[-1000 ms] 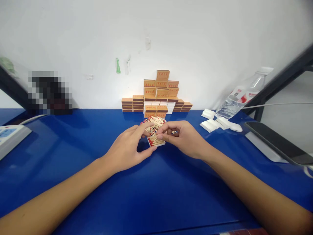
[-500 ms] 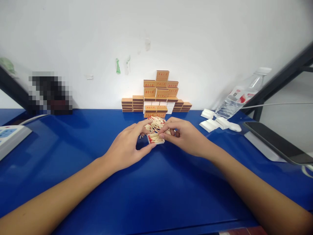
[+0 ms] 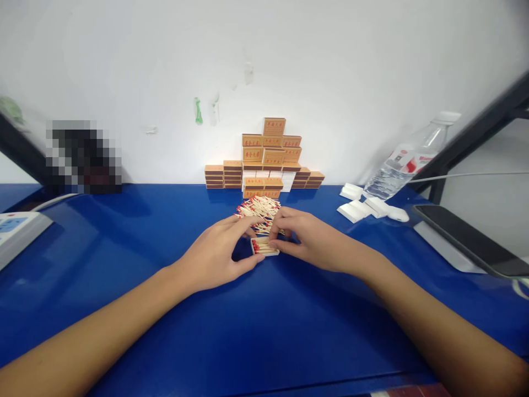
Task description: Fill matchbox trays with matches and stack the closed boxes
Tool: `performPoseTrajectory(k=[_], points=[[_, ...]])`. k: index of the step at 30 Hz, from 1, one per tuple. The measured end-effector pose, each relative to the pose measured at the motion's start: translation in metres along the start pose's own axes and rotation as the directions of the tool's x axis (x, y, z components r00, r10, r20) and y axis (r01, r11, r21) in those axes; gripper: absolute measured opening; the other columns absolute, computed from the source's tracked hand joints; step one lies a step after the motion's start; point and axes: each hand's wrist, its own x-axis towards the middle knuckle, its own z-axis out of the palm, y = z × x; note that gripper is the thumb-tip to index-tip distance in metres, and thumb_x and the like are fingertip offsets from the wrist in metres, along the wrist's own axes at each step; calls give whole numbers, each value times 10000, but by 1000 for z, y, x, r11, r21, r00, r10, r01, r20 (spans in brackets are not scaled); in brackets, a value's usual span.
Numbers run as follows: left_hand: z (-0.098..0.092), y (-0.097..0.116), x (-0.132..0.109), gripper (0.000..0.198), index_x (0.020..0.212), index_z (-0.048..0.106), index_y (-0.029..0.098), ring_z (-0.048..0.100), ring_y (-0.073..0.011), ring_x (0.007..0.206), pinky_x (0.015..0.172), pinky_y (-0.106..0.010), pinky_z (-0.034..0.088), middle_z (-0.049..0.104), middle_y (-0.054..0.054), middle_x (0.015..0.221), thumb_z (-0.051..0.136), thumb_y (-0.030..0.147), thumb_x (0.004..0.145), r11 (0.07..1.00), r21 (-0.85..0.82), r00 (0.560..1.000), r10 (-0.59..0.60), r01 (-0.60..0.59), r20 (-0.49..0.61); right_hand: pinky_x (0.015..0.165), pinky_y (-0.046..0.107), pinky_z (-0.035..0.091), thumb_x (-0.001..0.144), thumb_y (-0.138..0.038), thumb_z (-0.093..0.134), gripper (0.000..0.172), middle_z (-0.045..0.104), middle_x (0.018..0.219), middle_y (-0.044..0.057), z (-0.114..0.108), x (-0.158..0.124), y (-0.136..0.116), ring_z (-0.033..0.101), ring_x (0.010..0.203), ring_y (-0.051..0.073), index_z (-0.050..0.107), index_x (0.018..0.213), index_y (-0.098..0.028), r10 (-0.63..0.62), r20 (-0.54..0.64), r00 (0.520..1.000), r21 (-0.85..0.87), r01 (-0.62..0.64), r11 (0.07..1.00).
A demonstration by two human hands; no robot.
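A small white tray (image 3: pixel 270 254) holding red-tipped matches (image 3: pixel 260 246) lies on the blue table. My left hand (image 3: pixel 219 251) has its thumb and fingers round the tray's left end, gripping it. At the tray's right end, my right hand (image 3: pixel 308 237) is closed in a pinch at the matches; what sits between its fingertips is too small to make out. Just behind the tray is a loose pile of matches (image 3: pixel 259 208), partly covered by my fingers.
Orange matchboxes (image 3: pixel 273 157) are stacked against the wall behind the pile. To the right are white pieces (image 3: pixel 354 211), a leaning water bottle (image 3: pixel 397 162) and a black phone (image 3: pixel 471 240). A white device (image 3: pixel 25 231) lies at the left edge.
Both hands and the match tray have moved slightly towards me, away from the pile. More of the loose matches now shows behind them.
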Motion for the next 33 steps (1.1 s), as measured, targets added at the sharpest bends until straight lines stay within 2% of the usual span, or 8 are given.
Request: performPoseTrajectory(k=[6, 13, 17, 19, 23, 25, 29, 33], points=[[1, -1, 0, 481, 1362, 580, 215, 688, -255, 1119, 971, -438, 582, 726, -77, 1216, 741, 348, 929, 1000, 18, 1000, 20, -20, 14, 776, 315, 447, 969, -189, 702, 43, 606, 973, 36, 1, 0, 0, 580, 909, 183, 717, 931, -203, -1, 6, 1000, 28, 1, 1000], [0, -1, 0, 181, 1129, 715, 223, 670, -227, 1072, 959, -410, 567, 746, -48, 1132, 700, 286, 960, 994, -20, 994, 109, -108, 13, 753, 305, 446, 958, -211, 697, 66, 593, 958, 31, 6, 1, -4, 571, 868, 169, 706, 893, -201, 0, -35, 999, 31, 1, 1000], [0, -1, 0, 136, 1071, 754, 224, 663, -230, 1111, 981, -416, 565, 712, -70, 1204, 704, 279, 957, 991, -21, 991, 129, -129, -22, 744, 301, 444, 972, -228, 665, 90, 619, 951, 31, -1, 0, -1, 578, 843, 163, 700, 891, -210, -11, -124, 992, 3, 11, 1000], [0, -1, 0, 130, 1055, 764, 223, 666, -233, 1103, 975, -422, 568, 708, -77, 1197, 706, 281, 955, 992, -19, 992, 123, -124, -20, 711, 306, 429, 976, -258, 652, 111, 638, 913, 29, -8, 0, 4, 570, 783, 161, 698, 885, -212, 22, -207, 978, -54, -34, 998], [-1, 0, 0, 91, 985, 764, 223, 671, -233, 1083, 969, -423, 570, 712, -79, 1162, 706, 288, 956, 992, -33, 993, 121, -121, -11, 668, 324, 397, 947, -304, 666, 130, 670, 860, 44, -19, 1, 17, 568, 731, 177, 713, 873, -209, 170, -298, 939, -183, -232, 955], [-1, 0, 0, 99, 1020, 752, 224, 673, -232, 1089, 977, -421, 569, 721, -73, 1158, 707, 285, 956, 991, -39, 992, 126, -126, -16, 669, 329, 391, 946, -315, 662, 148, 677, 860, 53, -21, 1, 22, 579, 738, 184, 727, 869, -208, 210, -274, 939, -226, -275, 935], [-2, 2, 1, 329, 1249, 683, 225, 672, -252, 1115, 987, -453, 569, 736, -73, 1192, 728, 338, 944, 997, 1, 997, 74, -74, -20, 685, 327, 402, 943, -297, 659, 126, 682, 925, 63, -17, 1, 27, 591, 759, 184, 736, 897, -209, 221, -174, 960, -256, -261, 931], [-3, 2, 1, 358, 1259, 678, 216, 671, -262, 1094, 963, -460, 571, 738, -79, 1179, 728, 383, 946, 999, 32, 999, 44, -44, 1, 704, 325, 416, 944, -298, 662, 106, 665, 964, 67, -12, -1, 32, 601, 787, 190, 714, 944, -205, 223, -124, 967, -282, -250, 926]])
